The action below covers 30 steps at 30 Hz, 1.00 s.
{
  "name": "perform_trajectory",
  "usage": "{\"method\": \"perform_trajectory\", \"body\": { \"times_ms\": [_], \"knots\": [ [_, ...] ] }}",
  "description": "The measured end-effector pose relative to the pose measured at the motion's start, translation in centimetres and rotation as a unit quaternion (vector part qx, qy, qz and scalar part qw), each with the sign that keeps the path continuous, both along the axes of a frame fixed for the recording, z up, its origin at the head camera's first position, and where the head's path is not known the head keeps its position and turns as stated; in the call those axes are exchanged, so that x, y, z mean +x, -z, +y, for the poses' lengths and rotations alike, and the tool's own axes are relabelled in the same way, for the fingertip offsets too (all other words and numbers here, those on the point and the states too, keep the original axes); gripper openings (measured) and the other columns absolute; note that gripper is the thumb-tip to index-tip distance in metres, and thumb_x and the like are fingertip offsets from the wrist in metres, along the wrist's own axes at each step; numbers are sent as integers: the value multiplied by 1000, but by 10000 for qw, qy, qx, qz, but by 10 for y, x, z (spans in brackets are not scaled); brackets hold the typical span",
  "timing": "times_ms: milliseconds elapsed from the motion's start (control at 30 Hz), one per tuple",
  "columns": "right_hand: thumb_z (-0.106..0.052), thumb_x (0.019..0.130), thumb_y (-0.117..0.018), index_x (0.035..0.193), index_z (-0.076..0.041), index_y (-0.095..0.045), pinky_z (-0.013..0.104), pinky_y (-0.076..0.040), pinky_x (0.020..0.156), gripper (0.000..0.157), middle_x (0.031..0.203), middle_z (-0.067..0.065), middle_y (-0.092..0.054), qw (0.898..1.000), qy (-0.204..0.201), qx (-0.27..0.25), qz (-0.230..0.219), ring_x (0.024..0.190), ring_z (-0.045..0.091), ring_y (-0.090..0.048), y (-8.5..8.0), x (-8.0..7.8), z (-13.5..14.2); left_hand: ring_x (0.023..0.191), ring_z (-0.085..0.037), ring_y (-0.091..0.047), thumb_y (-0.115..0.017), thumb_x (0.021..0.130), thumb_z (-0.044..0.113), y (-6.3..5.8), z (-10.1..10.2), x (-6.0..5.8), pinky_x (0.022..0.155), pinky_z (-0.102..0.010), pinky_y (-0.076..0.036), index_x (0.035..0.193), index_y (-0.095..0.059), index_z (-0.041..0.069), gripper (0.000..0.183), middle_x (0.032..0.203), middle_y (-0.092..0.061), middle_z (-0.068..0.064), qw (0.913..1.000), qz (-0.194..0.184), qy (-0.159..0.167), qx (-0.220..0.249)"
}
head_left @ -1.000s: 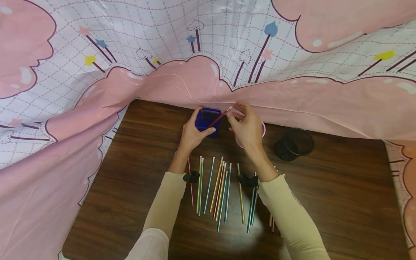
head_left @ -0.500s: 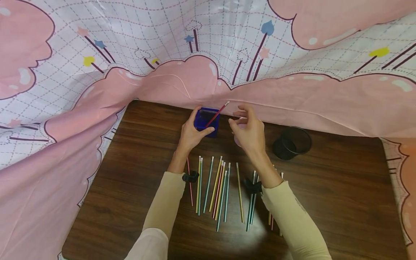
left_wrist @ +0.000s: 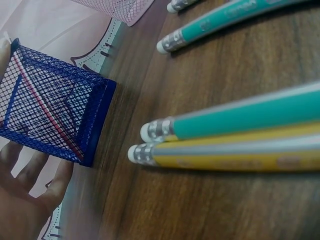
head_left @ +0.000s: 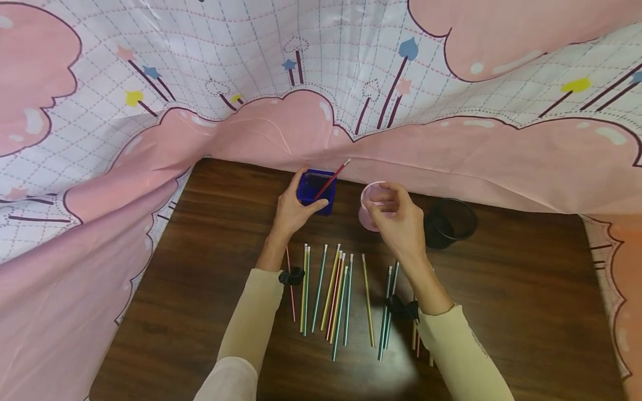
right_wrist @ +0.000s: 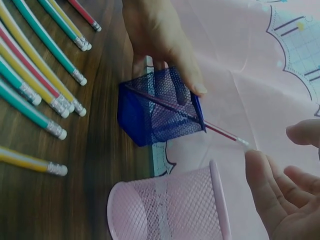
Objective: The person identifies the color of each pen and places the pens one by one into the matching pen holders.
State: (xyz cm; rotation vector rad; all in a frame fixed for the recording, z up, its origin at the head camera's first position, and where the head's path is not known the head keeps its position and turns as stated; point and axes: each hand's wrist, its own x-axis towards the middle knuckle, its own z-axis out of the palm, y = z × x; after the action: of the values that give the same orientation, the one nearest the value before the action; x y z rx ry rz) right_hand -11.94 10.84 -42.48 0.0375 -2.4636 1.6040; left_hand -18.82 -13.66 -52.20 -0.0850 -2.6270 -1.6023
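Observation:
My left hand (head_left: 292, 210) grips a square blue mesh pencil holder (left_wrist: 97, 125) at the back of the table, its thumb along the near rim. One red pencil (head_left: 333, 179) leans inside the holder, eraser end up and sticking out over the rim. My right hand (head_left: 401, 220) holds nothing; its fingers are loosely bent, thumb and fingertips apart. In the head view it overlaps a round pink mesh cup (head_left: 368, 214). The right wrist view shows that hand (right_wrist: 285, 185) just above the pink cup's rim (right_wrist: 219, 195).
Several pencils (head_left: 338, 301) in teal, yellow and red lie on the dark wooden table (head_left: 190, 278), eraser ends toward the back. A round black mesh cup (head_left: 453, 223) stands right of my right hand. Pink patterned cloth (head_left: 451, 156) hangs along the table's back edge.
My right hand has let go of the red pencil and moved right and nearer, toward the pink cup. The pencil now leans in the blue holder, which my left hand keeps gripping.

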Motion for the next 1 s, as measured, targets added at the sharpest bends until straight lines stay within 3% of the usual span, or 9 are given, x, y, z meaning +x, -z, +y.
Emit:
{"method": "perform_trajectory", "body": {
  "times_ms": [167, 533, 900, 1000],
  "knots": [
    [-12, 88, -76, 126, -5, -58, 30, -58, 54, 44, 98, 11, -73, 9995, -67, -298, 7, 76, 23, -72, 1, 5, 10, 116, -30, -60, -86, 72, 51, 2, 0, 2, 94, -50, -48, 148, -34, 49, 93, 135, -60, -8, 10000, -38, 3, 19],
    [-11, 89, -75, 125, -7, -59, 33, -58, 55, 40, 95, 13, -72, 9993, -89, -352, -104, 67, 5, -68, 6, 17, 27, 118, -30, -59, -85, 73, 51, 0, 0, 0, 94, -52, -48, 148, -31, 53, 93, 138, -58, -6, 10000, -85, 27, 39],
    [-11, 88, -75, 123, -9, -62, 30, -58, 55, 37, 95, 11, -72, 9991, 38, -316, -284, 69, 9, -69, 11, 31, 31, 118, -34, -59, -85, 73, 52, 0, 1, 0, 94, -52, -48, 149, -31, 50, 94, 137, -59, -10, 9999, -106, 14, 42],
    [-7, 88, -75, 122, -7, -62, 29, -57, 54, 36, 95, 12, -72, 9993, 62, -248, -289, 71, 16, -70, 10, 35, 31, 116, -36, -60, -86, 72, 52, 0, 1, 1, 93, -53, -48, 149, -32, 48, 94, 136, -59, -11, 9999, -122, -10, 53]
  ]
}}
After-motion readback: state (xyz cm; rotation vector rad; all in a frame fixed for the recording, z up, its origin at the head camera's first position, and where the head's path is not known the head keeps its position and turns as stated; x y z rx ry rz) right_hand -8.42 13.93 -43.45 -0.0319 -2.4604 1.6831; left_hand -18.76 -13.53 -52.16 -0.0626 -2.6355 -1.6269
